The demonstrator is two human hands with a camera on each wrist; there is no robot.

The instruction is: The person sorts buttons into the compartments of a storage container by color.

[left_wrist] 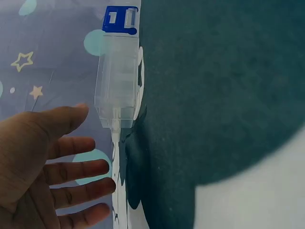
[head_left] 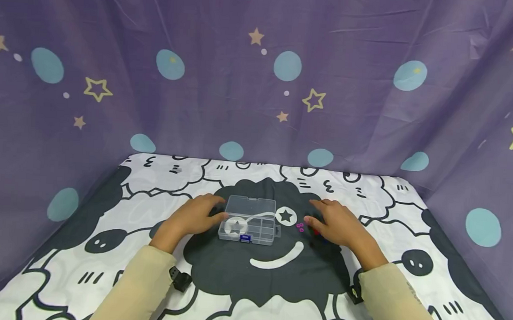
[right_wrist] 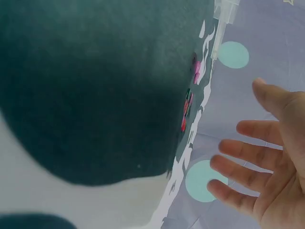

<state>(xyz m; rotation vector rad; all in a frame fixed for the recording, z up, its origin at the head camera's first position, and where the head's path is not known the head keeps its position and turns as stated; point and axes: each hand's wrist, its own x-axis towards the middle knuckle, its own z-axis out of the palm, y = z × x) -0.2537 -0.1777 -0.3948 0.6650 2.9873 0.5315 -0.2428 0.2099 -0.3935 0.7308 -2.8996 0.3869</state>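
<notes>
A clear plastic compartment box lies on the dark sheep-face print, its lid folded back away from me. On its front edge is a blue latch-like piece. My left hand is held at the box's left side, fingers spread and holding nothing; the left wrist view shows a gap between thumb and box. Right of the box lie small pink pieces, with small red pieces and dark ones beside them. Over these hovers my right hand, fingers spread and holding nothing, partly hiding them in the head view.
A cloth printed with sheep covers the table. Purple curtains with stars and blue dots enclose its back and sides. Black devices are strapped at both wrists.
</notes>
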